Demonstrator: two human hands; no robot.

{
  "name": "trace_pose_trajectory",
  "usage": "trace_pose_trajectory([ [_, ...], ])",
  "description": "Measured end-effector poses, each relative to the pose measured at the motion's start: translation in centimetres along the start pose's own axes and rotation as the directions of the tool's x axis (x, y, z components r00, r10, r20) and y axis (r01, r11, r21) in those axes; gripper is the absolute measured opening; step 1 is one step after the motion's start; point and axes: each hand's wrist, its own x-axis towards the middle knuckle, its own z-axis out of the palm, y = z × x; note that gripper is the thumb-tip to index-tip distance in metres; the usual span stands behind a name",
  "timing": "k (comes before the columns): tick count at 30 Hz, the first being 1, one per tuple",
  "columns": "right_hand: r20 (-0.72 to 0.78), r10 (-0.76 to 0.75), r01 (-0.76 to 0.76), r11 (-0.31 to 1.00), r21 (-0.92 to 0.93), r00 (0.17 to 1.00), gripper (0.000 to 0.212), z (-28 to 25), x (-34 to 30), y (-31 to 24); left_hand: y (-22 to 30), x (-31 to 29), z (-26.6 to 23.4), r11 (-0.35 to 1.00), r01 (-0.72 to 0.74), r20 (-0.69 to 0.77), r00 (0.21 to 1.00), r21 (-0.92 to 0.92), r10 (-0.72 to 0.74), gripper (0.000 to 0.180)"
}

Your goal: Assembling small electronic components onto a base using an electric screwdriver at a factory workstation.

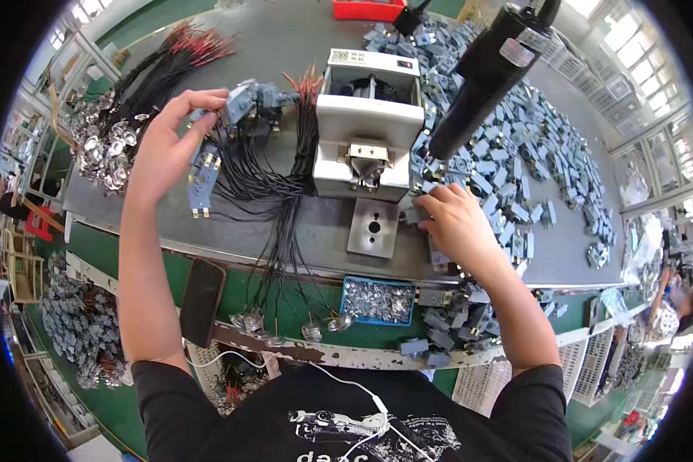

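Observation:
My left hand (pixel 168 146) reaches to the table's left part, thumb and fingers bent around a blue-grey plastic housing (pixel 241 102) at the edge of a small heap. Black wires hang from that heap towards me, and another housing (pixel 202 185) with brass-coloured contacts lies below the hand. My right hand (pixel 460 227) is right of a metal block (pixel 373 228), its fingers closed on a small grey plastic housing (pixel 414 215), partly covered by the fingers. Between the hands stands a white bench machine (pixel 369 115) with a metal tool head.
A large pile of grey housings (pixel 515 154) covers the right side. A black cylindrical tool (pixel 477 85) slants above it. Metal discs on wires (pixel 109 150) lie far left. Near the front edge are a blue tray (pixel 377 300) of small metal parts and a dark phone-like slab (pixel 203 302).

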Motion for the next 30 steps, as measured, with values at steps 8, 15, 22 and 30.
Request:
trace_pose_trajectory([
  [8, -0.094, 0.074, -0.043, 0.953, 0.301, 0.993, 0.03, -3.3, -0.8, -2.5, 2.7, 0.1, 1.7, 0.937, -0.082, -0.114, 0.985, 0.339, 0.127, 0.026],
  [15, -0.201, 0.063, 0.075, 0.789, 0.61, 0.978, 0.041, -3.4, 0.5, -7.7, 2.7, 4.3, 2.3, 0.711, -0.361, 0.015, 0.897, 0.603, 0.443, 0.028],
  [22, -0.264, 0.049, 0.071, 0.901, 0.428, 0.963, 0.049, 1.1, -1.0, -7.0, 7.8, -7.8, 5.5, 0.891, -0.09, 0.479, 0.865, 0.444, -0.151, 0.022],
  [30, -0.296, -0.035, 0.115, 0.959, 0.259, 0.955, 0.04, 2.7, 0.0, -7.1, 5.3, -10.7, 6.1, 0.937, 0.145, 0.549, 0.777, 0.319, -0.307, 0.018],
])
